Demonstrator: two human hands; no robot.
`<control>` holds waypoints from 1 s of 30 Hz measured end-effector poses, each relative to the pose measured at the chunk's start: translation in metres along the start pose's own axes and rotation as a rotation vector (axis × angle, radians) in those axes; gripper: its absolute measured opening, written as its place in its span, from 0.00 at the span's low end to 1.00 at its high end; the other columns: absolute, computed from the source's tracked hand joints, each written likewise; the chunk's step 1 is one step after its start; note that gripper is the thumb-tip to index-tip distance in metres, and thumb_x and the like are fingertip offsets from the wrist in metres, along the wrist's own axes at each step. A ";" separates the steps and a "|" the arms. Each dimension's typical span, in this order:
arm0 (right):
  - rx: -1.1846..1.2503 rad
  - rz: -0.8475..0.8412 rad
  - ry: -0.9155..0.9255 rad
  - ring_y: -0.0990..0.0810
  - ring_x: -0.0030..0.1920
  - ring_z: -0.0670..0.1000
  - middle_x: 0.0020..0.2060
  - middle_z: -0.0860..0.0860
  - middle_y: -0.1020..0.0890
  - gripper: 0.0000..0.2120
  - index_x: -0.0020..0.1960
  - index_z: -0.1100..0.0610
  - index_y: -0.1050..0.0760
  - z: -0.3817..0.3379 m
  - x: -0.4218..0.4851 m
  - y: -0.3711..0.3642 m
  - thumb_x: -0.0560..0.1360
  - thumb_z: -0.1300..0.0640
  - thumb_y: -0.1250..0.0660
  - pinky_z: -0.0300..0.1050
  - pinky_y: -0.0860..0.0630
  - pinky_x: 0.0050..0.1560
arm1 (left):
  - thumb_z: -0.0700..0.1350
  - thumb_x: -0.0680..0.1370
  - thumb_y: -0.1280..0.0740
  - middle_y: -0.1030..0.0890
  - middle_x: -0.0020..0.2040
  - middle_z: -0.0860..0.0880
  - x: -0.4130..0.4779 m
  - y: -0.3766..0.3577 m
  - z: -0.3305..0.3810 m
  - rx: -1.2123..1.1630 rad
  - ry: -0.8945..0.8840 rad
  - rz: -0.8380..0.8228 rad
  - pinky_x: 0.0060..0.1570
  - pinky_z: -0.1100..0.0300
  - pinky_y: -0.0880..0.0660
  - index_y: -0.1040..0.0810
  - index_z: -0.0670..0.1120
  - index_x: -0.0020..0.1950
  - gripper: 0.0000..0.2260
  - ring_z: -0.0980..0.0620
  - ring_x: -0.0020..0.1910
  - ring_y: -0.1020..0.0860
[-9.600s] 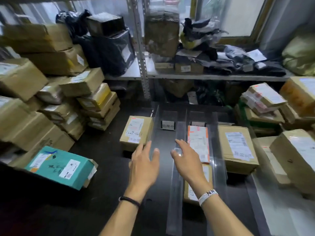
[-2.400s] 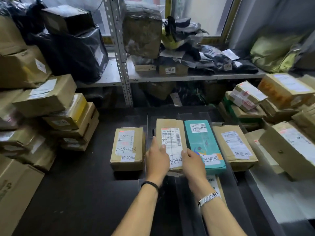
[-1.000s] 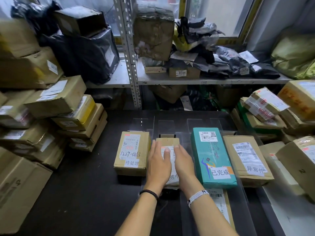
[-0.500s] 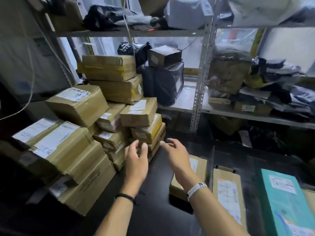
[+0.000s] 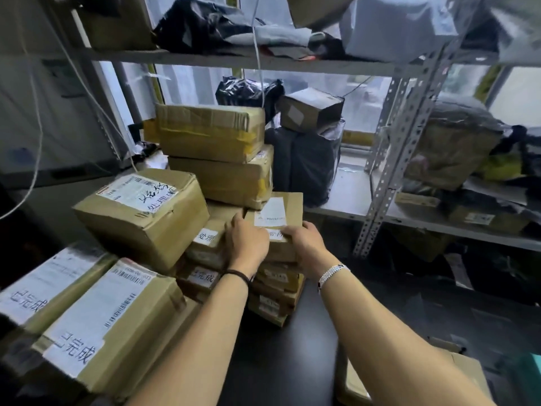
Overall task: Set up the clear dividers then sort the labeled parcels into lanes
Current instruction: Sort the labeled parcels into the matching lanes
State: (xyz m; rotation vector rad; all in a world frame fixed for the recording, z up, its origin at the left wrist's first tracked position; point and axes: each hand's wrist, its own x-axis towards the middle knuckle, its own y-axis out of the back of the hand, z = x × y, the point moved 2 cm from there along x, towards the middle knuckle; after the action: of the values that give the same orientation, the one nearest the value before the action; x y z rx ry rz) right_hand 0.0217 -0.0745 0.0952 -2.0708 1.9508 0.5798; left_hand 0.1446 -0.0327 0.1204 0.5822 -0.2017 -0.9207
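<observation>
A small brown cardboard parcel [image 5: 278,212] with a white label sits on top of a short stack at the left of the black table [image 5: 295,341]. My left hand [image 5: 247,240] grips its near left edge and my right hand [image 5: 304,237] grips its near right corner. More labeled brown parcels are piled around it, among them a big box [image 5: 140,212] with handwriting on its label and two boxes [image 5: 99,326] with large white labels at the lower left. The clear dividers and lanes are out of view. One sorted brown parcel [image 5: 465,373] shows at the lower right.
A grey metal shelf post [image 5: 389,177] stands right of the stack. The shelf board [image 5: 345,206] behind holds black bagged parcels [image 5: 304,162] and wrapped bundles. Taller brown boxes [image 5: 210,133] rise behind the gripped parcel. A white cable [image 5: 35,142] hangs at the left.
My view has swung left, away from the lanes, toward the parcel pile. Both hands have reached forward and closed on the small top parcel of the short stack.
</observation>
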 end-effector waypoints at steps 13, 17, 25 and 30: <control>0.246 0.009 0.126 0.14 0.53 0.53 0.57 0.50 0.15 0.27 0.72 0.49 0.29 0.031 -0.052 0.054 0.75 0.58 0.28 0.57 0.16 0.56 | 0.40 0.77 0.30 0.29 0.66 0.47 -0.078 -0.013 -0.004 -0.252 -0.109 0.041 0.69 0.48 0.32 0.27 0.45 0.70 0.21 0.46 0.66 0.29; 0.355 -0.023 0.245 0.12 0.51 0.52 0.56 0.51 0.14 0.25 0.73 0.49 0.29 0.030 -0.086 0.078 0.78 0.62 0.30 0.51 0.16 0.53 | 0.42 0.79 0.31 0.23 0.66 0.53 -0.108 0.002 0.010 -0.392 -0.182 0.016 0.57 0.64 0.26 0.28 0.49 0.72 0.21 0.57 0.62 0.24; 0.394 -0.119 0.493 0.15 0.58 0.53 0.59 0.51 0.15 0.23 0.75 0.45 0.32 0.029 -0.176 0.167 0.82 0.59 0.36 0.52 0.18 0.56 | 0.42 0.83 0.36 0.19 0.64 0.56 -0.204 0.012 0.047 -0.645 -0.402 -0.197 0.61 0.57 0.22 0.26 0.56 0.72 0.18 0.58 0.63 0.21; 0.387 -0.099 0.559 0.16 0.60 0.53 0.61 0.51 0.16 0.24 0.76 0.46 0.32 0.046 -0.223 0.236 0.82 0.59 0.35 0.48 0.18 0.54 | 0.42 0.82 0.36 0.19 0.65 0.55 -0.268 -0.009 0.059 -0.646 -0.454 -0.252 0.66 0.48 0.25 0.26 0.54 0.72 0.19 0.55 0.66 0.22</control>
State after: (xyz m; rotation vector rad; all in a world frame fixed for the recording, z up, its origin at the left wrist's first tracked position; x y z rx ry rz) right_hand -0.2247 0.1268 0.1745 -2.1947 1.9943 -0.4197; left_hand -0.0461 0.1534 0.1849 -0.2116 -0.2243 -1.2813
